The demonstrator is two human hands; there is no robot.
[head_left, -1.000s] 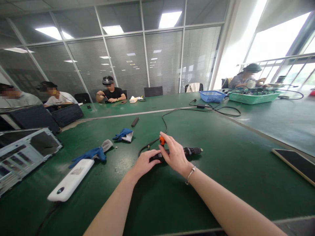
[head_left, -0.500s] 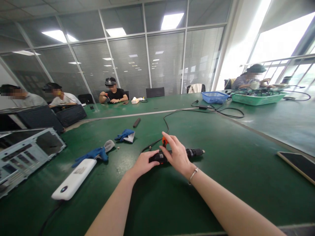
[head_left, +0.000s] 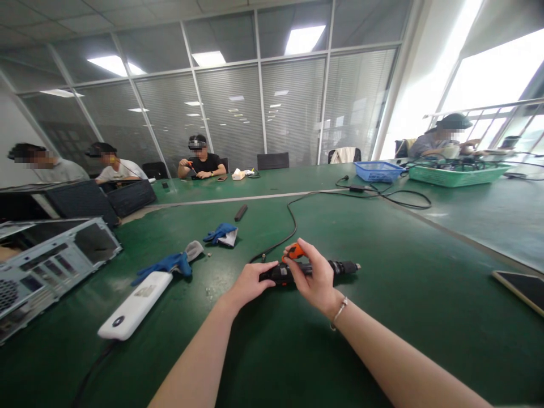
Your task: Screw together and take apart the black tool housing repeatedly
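Observation:
A black electric screwdriver (head_left: 304, 272) lies across the green table in front of me, its tip pointing right and its cord leaving from the left end. My left hand (head_left: 250, 286) grips the left end between thumb and fingers. Over the middle of the tool, my right hand (head_left: 317, 277) pinches an orange-and-black handle (head_left: 293, 251), which looks like a small screwdriver's. Its shaft is hidden by the hand and the tool.
Left of my arms lie a white power bank-like box (head_left: 136, 306) and blue-grey gloves (head_left: 170, 264). A metal computer case (head_left: 85, 255) stands at far left, a phone (head_left: 521, 289) at right. Blue (head_left: 378, 171) and green baskets (head_left: 459, 175) and a dark bar (head_left: 241, 212) sit farther back. Several people sit around.
The orange handle has tipped from near upright to leaning rightward, and my right fingers have closed round it. My left hand stays on the electric screwdriver. The view has shifted slightly left.

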